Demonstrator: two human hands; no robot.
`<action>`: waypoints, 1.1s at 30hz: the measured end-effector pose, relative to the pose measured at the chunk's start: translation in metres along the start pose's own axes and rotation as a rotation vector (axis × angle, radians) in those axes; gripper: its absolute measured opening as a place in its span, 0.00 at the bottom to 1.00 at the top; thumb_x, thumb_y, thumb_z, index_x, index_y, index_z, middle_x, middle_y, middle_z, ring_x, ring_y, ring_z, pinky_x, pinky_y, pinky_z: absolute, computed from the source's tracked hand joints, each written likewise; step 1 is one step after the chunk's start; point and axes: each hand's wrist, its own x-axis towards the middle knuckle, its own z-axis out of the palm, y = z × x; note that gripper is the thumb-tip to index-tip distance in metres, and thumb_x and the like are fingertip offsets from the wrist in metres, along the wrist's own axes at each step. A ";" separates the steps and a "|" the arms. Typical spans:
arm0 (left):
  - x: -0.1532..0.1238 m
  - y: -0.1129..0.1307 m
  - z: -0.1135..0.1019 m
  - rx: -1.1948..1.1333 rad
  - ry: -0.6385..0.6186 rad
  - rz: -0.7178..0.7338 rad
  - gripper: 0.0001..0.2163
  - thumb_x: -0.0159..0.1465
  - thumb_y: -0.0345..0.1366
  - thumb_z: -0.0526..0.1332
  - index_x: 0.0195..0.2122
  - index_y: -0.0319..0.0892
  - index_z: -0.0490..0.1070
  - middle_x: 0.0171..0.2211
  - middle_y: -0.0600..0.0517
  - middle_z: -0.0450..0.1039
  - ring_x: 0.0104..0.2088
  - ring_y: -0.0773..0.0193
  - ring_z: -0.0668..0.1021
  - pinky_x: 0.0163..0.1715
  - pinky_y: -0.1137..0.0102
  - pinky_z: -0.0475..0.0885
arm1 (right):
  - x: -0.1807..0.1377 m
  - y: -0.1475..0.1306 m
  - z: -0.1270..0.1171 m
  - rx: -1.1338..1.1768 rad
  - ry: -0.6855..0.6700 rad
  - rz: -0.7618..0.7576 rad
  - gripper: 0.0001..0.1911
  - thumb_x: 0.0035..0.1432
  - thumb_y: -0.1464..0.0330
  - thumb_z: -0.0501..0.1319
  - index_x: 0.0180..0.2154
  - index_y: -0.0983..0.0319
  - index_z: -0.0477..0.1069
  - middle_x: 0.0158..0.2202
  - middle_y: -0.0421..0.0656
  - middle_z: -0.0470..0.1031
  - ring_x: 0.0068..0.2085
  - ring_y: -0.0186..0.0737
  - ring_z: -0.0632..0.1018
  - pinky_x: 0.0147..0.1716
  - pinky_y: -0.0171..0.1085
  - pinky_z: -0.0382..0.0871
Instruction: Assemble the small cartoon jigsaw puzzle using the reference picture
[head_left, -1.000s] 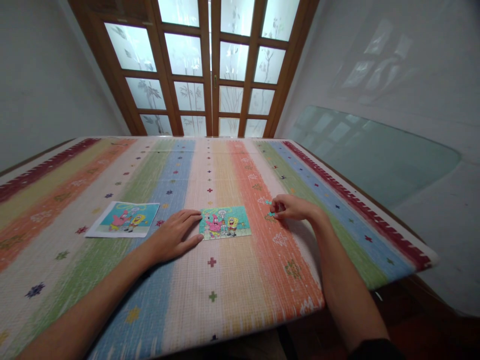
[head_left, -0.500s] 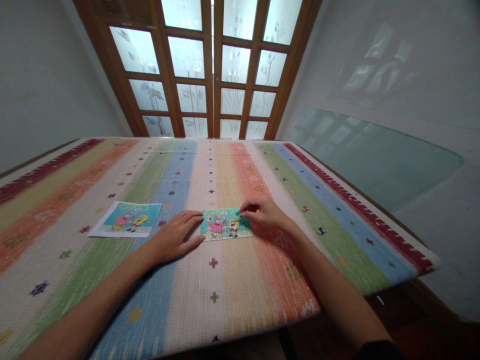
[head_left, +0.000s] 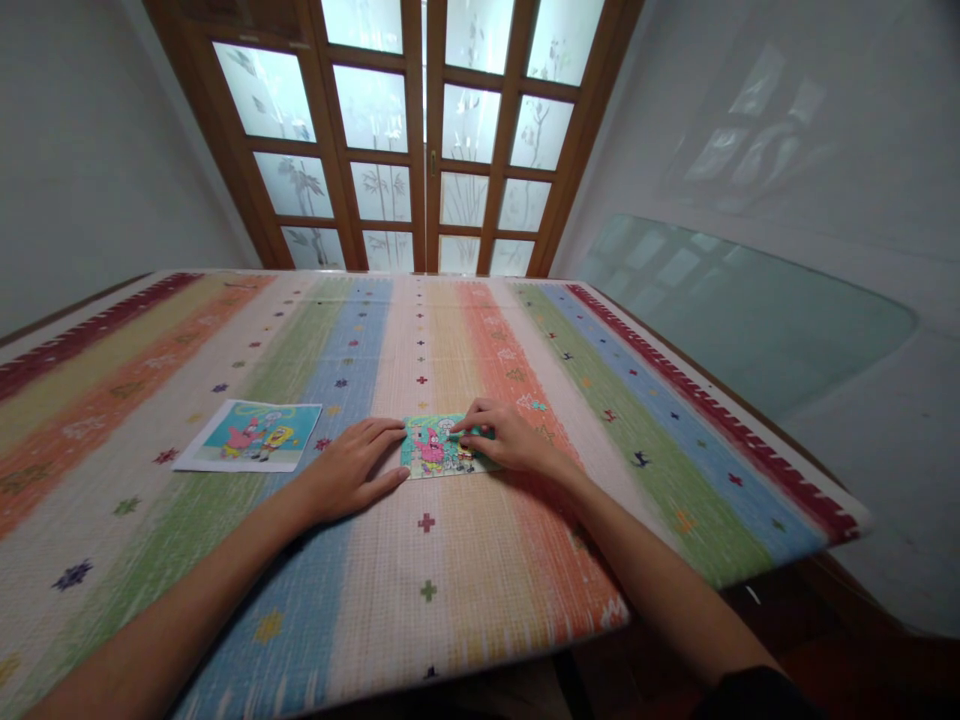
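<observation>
Frosted-glass doors (head_left: 427, 150) rise behind the striped tablecloth (head_left: 465, 560) as I look down at a small cartoon jigsaw puzzle (head_left: 435, 448), midway between the table's side edges. My left hand (head_left: 349, 475) lies flat and open, fingertips touching the puzzle's left edge. My right hand (head_left: 502, 440) rests on its right half, fingers curled, pressing down. A reference print (head_left: 251, 435) lies toward the left edge.
</observation>
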 end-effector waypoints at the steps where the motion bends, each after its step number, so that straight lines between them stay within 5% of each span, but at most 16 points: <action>1: 0.000 0.000 0.000 -0.004 -0.001 -0.004 0.19 0.74 0.47 0.53 0.58 0.40 0.67 0.58 0.39 0.71 0.58 0.49 0.73 0.59 0.52 0.69 | 0.000 0.000 0.001 -0.010 0.001 -0.015 0.10 0.62 0.78 0.68 0.43 0.60 0.83 0.38 0.44 0.74 0.38 0.37 0.73 0.41 0.35 0.67; 6: 0.000 -0.001 0.001 -0.016 -0.007 -0.009 0.19 0.73 0.47 0.54 0.58 0.40 0.67 0.58 0.39 0.71 0.59 0.49 0.73 0.60 0.52 0.69 | -0.001 -0.001 0.008 -0.068 -0.044 -0.094 0.12 0.61 0.76 0.70 0.45 0.58 0.83 0.41 0.45 0.71 0.45 0.40 0.73 0.48 0.39 0.67; 22: 0.000 0.000 -0.001 -0.033 -0.012 -0.023 0.19 0.73 0.47 0.55 0.58 0.41 0.68 0.58 0.39 0.71 0.59 0.48 0.73 0.60 0.51 0.68 | 0.001 -0.019 0.039 -0.138 0.099 -0.158 0.05 0.65 0.72 0.67 0.42 0.62 0.81 0.40 0.46 0.71 0.45 0.41 0.73 0.47 0.40 0.68; 33: 0.001 0.001 -0.001 -0.031 -0.005 -0.015 0.19 0.72 0.47 0.55 0.58 0.42 0.67 0.58 0.40 0.72 0.58 0.48 0.74 0.59 0.52 0.69 | -0.003 -0.022 0.036 -0.183 0.074 -0.435 0.08 0.65 0.74 0.61 0.39 0.62 0.80 0.43 0.45 0.79 0.41 0.42 0.73 0.48 0.43 0.68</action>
